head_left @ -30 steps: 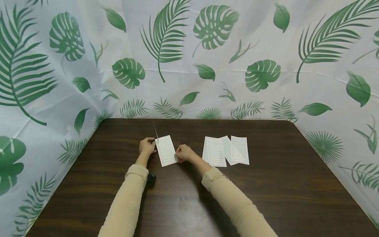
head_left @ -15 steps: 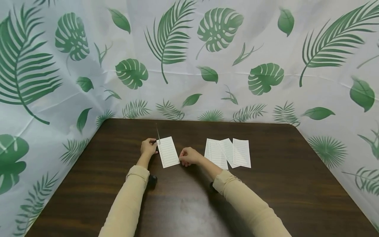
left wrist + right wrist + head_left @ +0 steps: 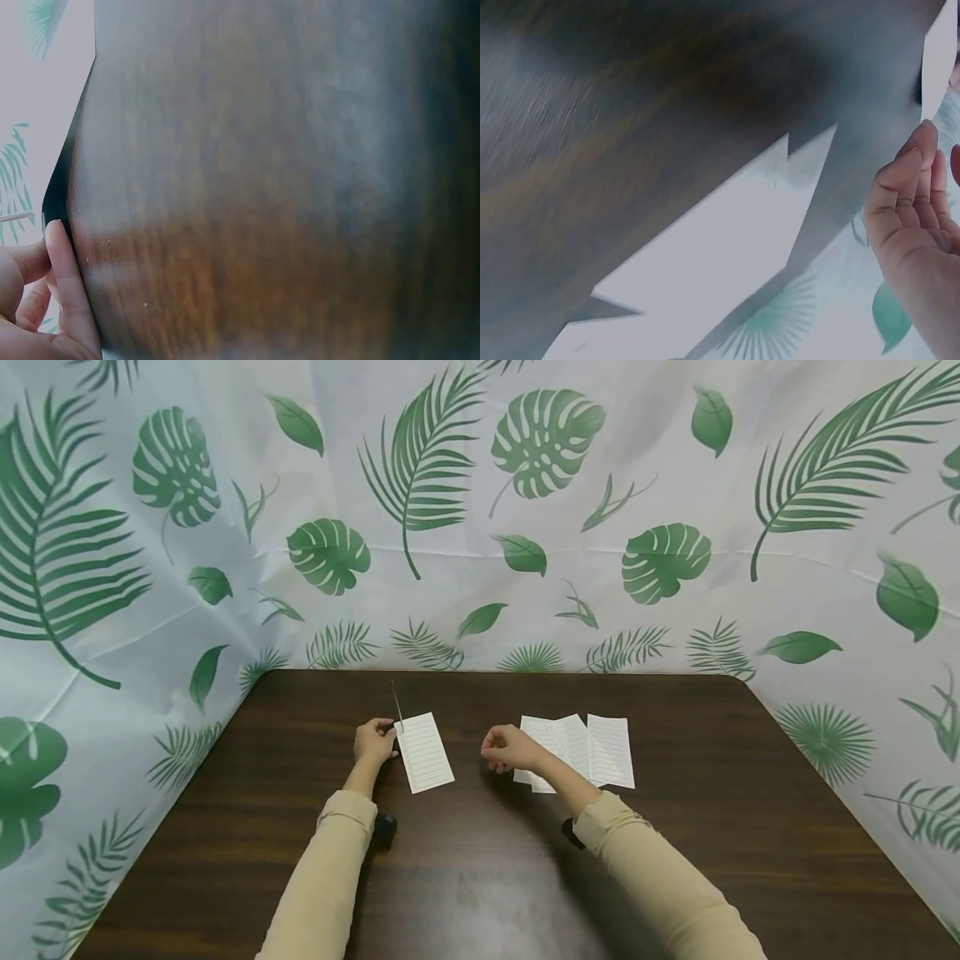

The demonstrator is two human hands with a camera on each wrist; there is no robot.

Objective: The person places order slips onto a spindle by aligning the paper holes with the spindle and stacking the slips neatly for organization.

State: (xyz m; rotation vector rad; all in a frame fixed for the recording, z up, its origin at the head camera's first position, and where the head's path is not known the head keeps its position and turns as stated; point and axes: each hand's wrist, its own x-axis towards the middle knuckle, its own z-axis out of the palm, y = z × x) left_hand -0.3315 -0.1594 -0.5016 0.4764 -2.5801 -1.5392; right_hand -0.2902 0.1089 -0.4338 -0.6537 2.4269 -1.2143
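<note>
A lined white card [image 3: 426,756] is set on a bill spike [image 3: 397,700], its upper left corner at the foot of the thin metal rod. My left hand [image 3: 373,741] grips the left edge of the spike's black base [image 3: 55,196], which the card mostly covers in the head view. To the right of that card, my right hand [image 3: 512,749] is above the table with bent fingers and nothing in them. It overlaps the left part of a spread of several similar cards [image 3: 611,752]. The right wrist view shows its fingertips [image 3: 928,133] together, the thumb apart.
All this lies on a dark wood-grain table [image 3: 465,893], towards its far edge. Behind and at both sides hangs a white cloth [image 3: 450,435] with green leaf prints. A small black object [image 3: 385,832] sits under the left forearm.
My right hand has let go of the card's right edge and moved right, towards the spread cards. The left hand stays at the base. The head view has shifted slightly.
</note>
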